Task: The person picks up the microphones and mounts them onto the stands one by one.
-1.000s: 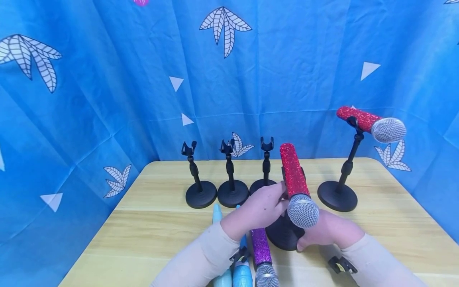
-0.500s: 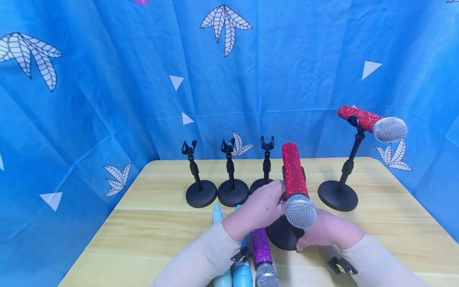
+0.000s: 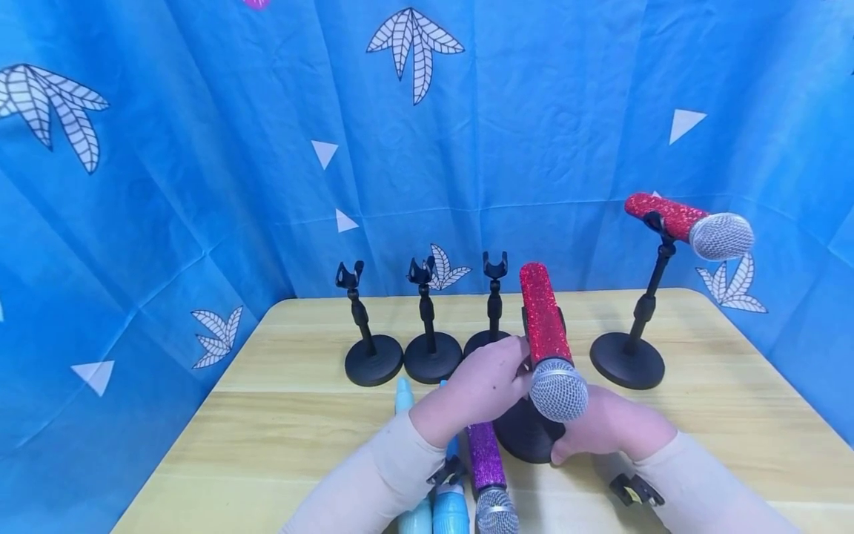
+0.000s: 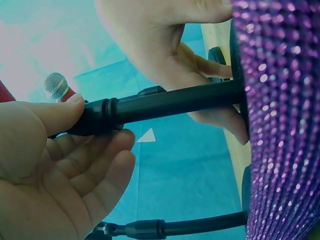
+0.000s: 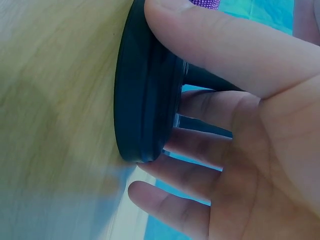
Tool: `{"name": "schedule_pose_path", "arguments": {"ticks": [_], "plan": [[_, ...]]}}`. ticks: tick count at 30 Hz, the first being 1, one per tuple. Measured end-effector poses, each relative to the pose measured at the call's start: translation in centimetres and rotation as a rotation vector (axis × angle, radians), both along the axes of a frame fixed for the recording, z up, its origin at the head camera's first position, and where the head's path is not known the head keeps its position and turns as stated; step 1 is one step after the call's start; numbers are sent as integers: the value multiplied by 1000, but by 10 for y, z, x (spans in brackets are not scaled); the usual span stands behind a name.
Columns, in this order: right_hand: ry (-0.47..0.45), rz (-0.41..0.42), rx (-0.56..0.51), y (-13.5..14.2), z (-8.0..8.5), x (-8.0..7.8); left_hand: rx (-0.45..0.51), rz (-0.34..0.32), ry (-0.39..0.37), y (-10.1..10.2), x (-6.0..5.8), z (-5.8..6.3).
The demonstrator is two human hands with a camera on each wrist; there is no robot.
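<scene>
A glittery red microphone [image 3: 547, 319] sits in the clip of a black desk stand, its silver mesh head tilted down towards me. My left hand [image 3: 483, 382] pinches that stand's pole [image 4: 175, 102] at the collar below the clip, thumb on one side and fingertips on the other. With my right hand [image 3: 603, 423] I grip the round base [image 5: 145, 95], thumb over its top and fingers round its far side. The base stands on the table. Left of it lies a purple glittery microphone [image 3: 487, 460], beside my left wrist.
Three black stands with U-shaped clips, including the leftmost stand [image 3: 363, 326], form a row behind. Another red microphone [image 3: 687, 226] rests on a stand at the right. Two blue tapered objects [image 3: 451, 512] lie partly under my left forearm. A blue curtain [image 3: 554, 148] surrounds the wooden table [image 3: 280, 415].
The held red microphone has turned slightly, its mesh head swinging a little left. Both hands keep their places on the stand. The head view has shifted slightly.
</scene>
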State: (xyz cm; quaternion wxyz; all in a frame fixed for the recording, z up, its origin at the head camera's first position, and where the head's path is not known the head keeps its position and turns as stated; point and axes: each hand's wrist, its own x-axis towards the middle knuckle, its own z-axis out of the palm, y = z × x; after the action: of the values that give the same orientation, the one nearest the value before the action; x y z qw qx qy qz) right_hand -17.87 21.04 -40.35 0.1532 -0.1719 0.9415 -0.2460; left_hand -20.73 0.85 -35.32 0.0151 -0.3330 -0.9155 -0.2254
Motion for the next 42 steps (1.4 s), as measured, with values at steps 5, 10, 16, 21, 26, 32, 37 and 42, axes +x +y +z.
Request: {"name": "schedule_pose_path", "arguments": {"ticks": [5,10,16,21,26,32,37,42], "plan": [[4,13,14,0,-1,-2,40,-41,-48,-4,1,2],[11,44,14,0,-3,-3,52,-57,-113,-6,2,1],[57,105,18,0,-1,-4,46,-50,-82,-5,1,0],[62,109,-5,-1,-1,-3,62,-46,-55,-6,0,0],[33,63,-43,0,-2,-2,82,-45,-47,-6,-1,-1],[16,24,-60,0,-2,-1,89,-40,-51,-5,0,-1],[22,39,-56,2,-3,-1,95,-44,-41,-4,1,-2],[34,65,-53,4,-2,-1,73,-47,-19,-3,1,-2]]}}
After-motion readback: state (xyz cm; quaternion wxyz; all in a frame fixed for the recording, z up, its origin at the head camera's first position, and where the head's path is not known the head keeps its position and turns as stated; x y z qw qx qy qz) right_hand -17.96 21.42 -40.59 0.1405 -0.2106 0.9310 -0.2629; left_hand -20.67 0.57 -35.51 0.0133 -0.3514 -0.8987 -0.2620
